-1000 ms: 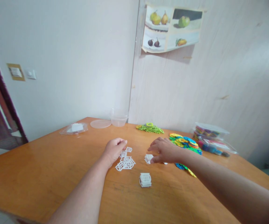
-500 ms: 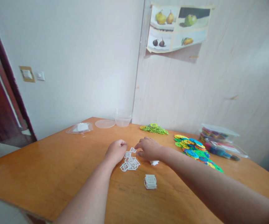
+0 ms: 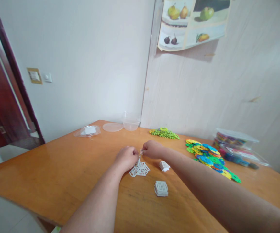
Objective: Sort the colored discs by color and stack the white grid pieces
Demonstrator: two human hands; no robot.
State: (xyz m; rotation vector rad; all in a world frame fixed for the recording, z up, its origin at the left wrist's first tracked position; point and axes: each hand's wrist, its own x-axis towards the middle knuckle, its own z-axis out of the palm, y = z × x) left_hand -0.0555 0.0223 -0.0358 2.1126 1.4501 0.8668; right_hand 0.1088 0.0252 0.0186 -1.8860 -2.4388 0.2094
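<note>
Over the orange-brown table, my right hand (image 3: 152, 149) is closed in a pinch on a small white lattice piece (image 3: 141, 151). Close beside it, my left hand (image 3: 127, 158) has its fingers bent together on another white lattice piece (image 3: 139, 159), which is tilted and partly covered by the fingertips. Just below the left hand lies a loose, overlapping pile of white lattice pieces (image 3: 140, 170), some of them round-edged. A small white stack (image 3: 164, 166) stands under the right forearm's side. Nearer to me is a neater stack of white lattice pieces (image 3: 161, 188).
A clear tub (image 3: 131, 124), a round lid (image 3: 113, 127) and a clear package (image 3: 88, 130) sit at the back left. Green linking pieces (image 3: 165, 133) lie at the back. Colourful notched discs (image 3: 206, 157) and clear boxes (image 3: 237, 139) are on the right.
My right hand has closed from spread fingers and lifted a white lattice piece. The left fingers have drawn in on another piece. The whole view has shifted slightly.
</note>
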